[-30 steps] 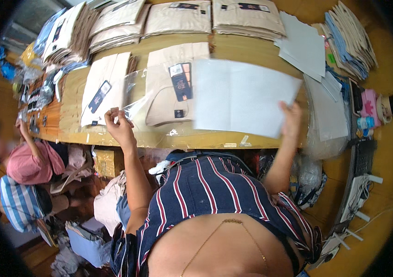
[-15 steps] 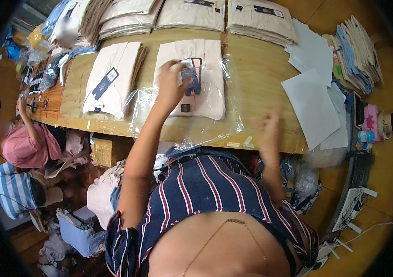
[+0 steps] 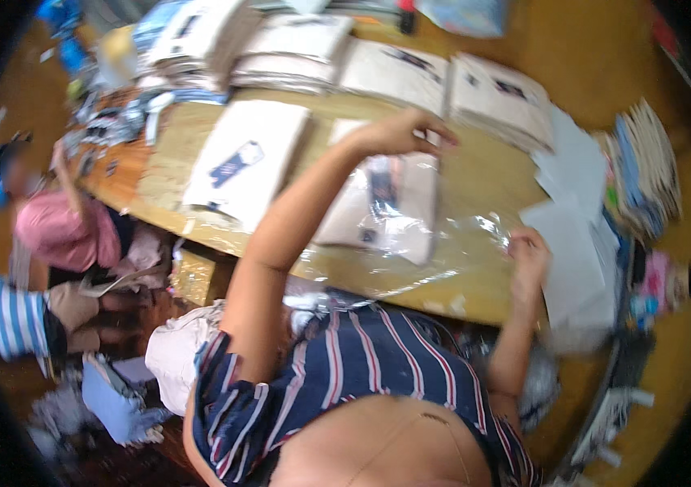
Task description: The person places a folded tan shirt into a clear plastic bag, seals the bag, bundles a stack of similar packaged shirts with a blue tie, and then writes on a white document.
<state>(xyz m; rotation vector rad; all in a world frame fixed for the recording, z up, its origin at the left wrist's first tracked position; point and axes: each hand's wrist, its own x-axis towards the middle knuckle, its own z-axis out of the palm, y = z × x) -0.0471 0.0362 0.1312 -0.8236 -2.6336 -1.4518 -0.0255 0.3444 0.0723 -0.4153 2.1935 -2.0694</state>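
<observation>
A folded cream garment [image 3: 406, 203] with a dark tag lies on the table in front of me, inside a clear plastic bag [image 3: 451, 272]. My left hand [image 3: 410, 131] reaches over its far right corner, thumb and fingers bent together in a pinch. Blur hides what they hold, if anything. To the right, my right hand [image 3: 530, 253] is closed on the stretched edge of the bag. Left of the bagged piece lies another folded cream garment [image 3: 248, 158] with a dark hang tag [image 3: 236, 165].
Stacks of folded cream garments [image 3: 394, 73] line the table's far side. White sheets [image 3: 576, 252] lie at the right, near a pile of folded cloth [image 3: 645, 166]. A co-worker in a pink top [image 3: 73, 231] sits at the left. A carton [image 3: 195, 274] stands below the table edge.
My left hand has moved off the tag toward the garment's far right corner. My right hand, empty and blurred before, now grips the bag's edge. The whole view has shifted.
</observation>
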